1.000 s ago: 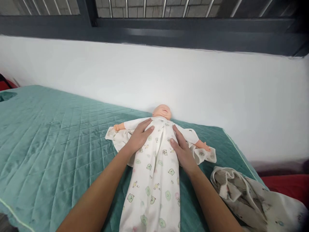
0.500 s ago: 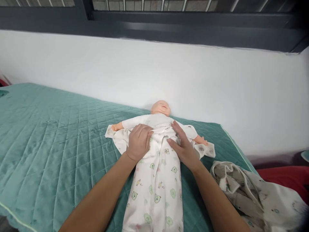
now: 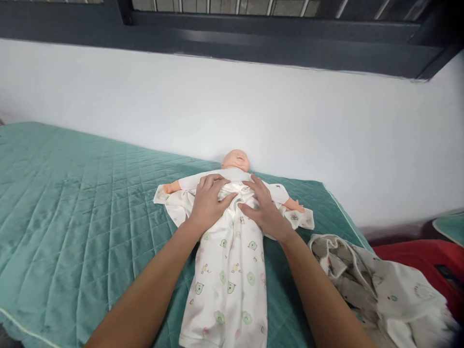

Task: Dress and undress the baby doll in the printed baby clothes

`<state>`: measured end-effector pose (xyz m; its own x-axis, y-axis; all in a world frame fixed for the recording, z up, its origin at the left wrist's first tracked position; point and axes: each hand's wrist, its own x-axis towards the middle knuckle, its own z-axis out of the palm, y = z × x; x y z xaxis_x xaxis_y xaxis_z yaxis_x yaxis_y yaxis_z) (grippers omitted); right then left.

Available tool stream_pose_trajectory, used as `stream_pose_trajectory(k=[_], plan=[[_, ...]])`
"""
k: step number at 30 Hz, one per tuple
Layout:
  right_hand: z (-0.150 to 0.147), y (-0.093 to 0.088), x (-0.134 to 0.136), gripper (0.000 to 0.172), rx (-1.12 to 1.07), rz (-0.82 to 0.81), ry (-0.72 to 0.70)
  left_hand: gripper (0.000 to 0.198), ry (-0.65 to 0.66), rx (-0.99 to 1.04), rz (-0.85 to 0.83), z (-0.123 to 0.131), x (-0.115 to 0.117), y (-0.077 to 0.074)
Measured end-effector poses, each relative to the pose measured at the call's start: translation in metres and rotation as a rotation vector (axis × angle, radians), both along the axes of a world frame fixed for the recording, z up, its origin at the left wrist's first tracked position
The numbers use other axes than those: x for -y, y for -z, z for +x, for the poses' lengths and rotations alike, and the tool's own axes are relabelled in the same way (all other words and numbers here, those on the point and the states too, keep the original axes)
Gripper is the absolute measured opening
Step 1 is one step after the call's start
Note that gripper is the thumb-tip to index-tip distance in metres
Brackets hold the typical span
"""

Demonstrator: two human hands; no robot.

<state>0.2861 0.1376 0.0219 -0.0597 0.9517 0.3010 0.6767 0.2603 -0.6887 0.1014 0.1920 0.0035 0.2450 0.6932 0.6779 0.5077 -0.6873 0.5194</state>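
A baby doll (image 3: 235, 160) lies face up on a green quilted cover, head toward the wall and arms stretched sideways. White baby pants (image 3: 232, 270) with a green animal print cover its lower body, their legs running toward me. On the left side of the waistband rests my left hand (image 3: 210, 202), fingers spread and thumb apart. My right hand (image 3: 264, 208) lies opposite it, its fingers also apart, touching the waist fabric. Under the doll's arms, a white printed baby top (image 3: 177, 205) is spread out. The doll's legs are hidden by the pants.
A crumpled pale printed garment (image 3: 391, 295) lies at the right, with a red plastic stool (image 3: 424, 253) behind it. The green quilted cover (image 3: 90, 208) extends far left. A white wall (image 3: 203, 101) and dark window frame (image 3: 268, 46) stand behind.
My left hand has moved up the waist and spread its fingers, thumb now out to the right. My right hand stays at the waistband. The view has shifted slightly.
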Motion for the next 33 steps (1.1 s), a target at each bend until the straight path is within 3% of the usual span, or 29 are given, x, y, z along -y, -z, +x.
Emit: stream_pose_trajectory(k=[5, 9, 14, 19, 26, 30, 33], plan=[[-0.003, -0.003, 0.0, 0.044, 0.008, 0.039, 0.039, 0.018, 0.049, -0.003, 0.023, -0.001, -0.001, -0.001], [-0.01, -0.001, 0.003, 0.029, 0.093, 0.179, 0.078, 0.011, 0.078, -0.034, 0.077, -0.003, 0.001, -0.003], [-0.021, 0.004, 0.012, 0.018, 0.193, 0.373, 0.16, 0.03, 0.039, -0.155, 0.178, -0.006, 0.006, -0.004], [-0.019, 0.007, 0.018, 0.014, 0.301, 0.417, 0.065, 0.045, -0.088, -0.198, 0.267, -0.007, 0.006, 0.0], [-0.009, 0.01, 0.02, 0.009, 0.471, 0.353, 0.069, 0.052, -0.182, -0.183, 0.08, -0.03, 0.009, 0.008], [-0.005, 0.013, 0.021, 0.006, 0.496, 0.367, 0.048, 0.052, -0.204, -0.238, -0.054, -0.051, 0.032, 0.014], [-0.003, 0.016, 0.022, 0.006, 0.511, 0.39, 0.027, 0.037, -0.133, -0.216, -0.172, -0.062, 0.057, 0.018]])
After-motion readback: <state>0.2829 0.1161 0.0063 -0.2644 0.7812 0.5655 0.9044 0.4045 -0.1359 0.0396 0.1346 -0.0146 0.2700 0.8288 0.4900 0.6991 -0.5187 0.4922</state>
